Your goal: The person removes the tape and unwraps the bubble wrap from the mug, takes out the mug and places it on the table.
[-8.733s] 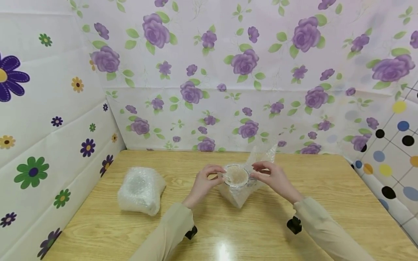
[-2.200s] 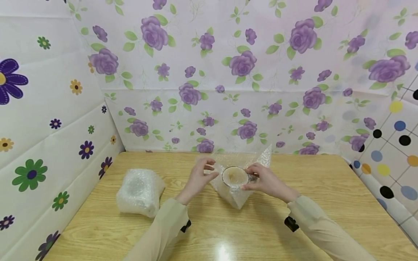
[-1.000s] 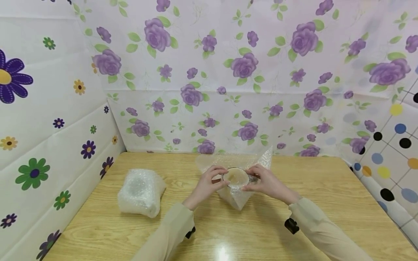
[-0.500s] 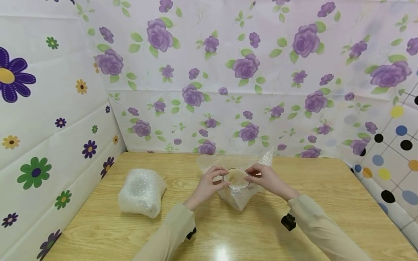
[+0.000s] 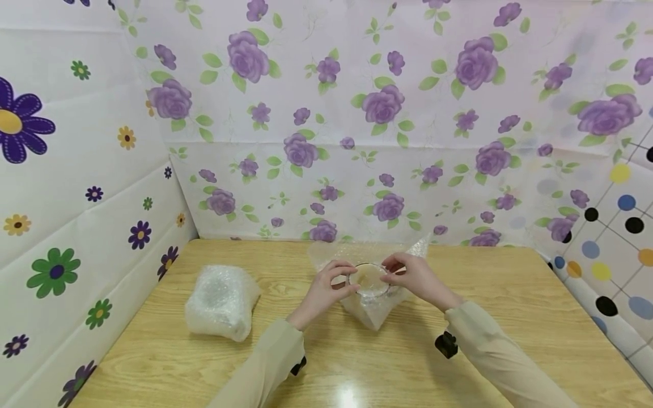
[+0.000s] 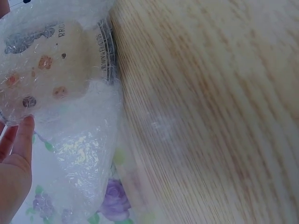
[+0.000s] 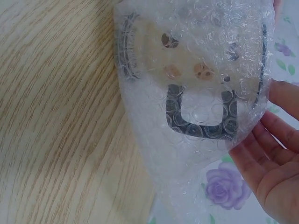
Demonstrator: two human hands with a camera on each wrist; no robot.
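Note:
A cream mug (image 5: 371, 277) with a dark rim stands mid-table, wrapped around its sides in clear bubble wrap (image 5: 371, 314). Its mouth faces up, uncovered. My left hand (image 5: 322, 288) holds the left side of the rim between thumb and fingers. On the right, my right hand (image 5: 419, 276) pinches the wrap at the rim. Through the layers, the right wrist view shows the mug's black square handle (image 7: 201, 129) and brown spots. The left wrist view shows printed lettering near the base of the mug (image 6: 51, 65), with my left fingertips (image 6: 27, 122) at its rim.
To the left on the wooden table (image 5: 153, 362) sits a second bundle of bubble wrap (image 5: 220, 303), closed around something. A loose flap of wrap (image 5: 420, 246) stands up behind the mug. Flower-patterned sheeting (image 5: 306, 113) borders the table at the back and left.
A sheet of wrap has spread out behind the mug since the oldest frame. My left hand, apart from the mug earlier, has come to its rim; my right hand has shifted slightly along its side.

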